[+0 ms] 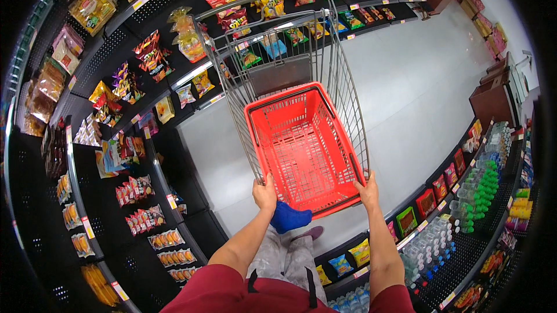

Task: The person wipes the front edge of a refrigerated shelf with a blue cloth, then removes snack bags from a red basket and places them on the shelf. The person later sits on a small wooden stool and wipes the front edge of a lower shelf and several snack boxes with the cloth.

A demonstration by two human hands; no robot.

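Note:
A red plastic shopping basket (304, 152) rests on a grey wire shopping cart (352, 91), and nothing lies inside it. My left hand (264, 193) grips the near left corner, its thumb on the basket's rim. At the near right corner my right hand (367, 189) grips in the same way, thumb over the rim. Both hands are at the place where basket and cart meet, so the hidden fingers may hold either or both. A blue cloth (290, 218) hangs against the basket's near edge, beside my left hand.
Black shelves (109, 47) with bagged snacks and packed bread curve along the left and far side. On the right, another shelf holds bottles (478, 186) and snack packets. Brown cabinets (496, 95) stand farther off at the right. Pale floor (400, 91) shows between the shelves.

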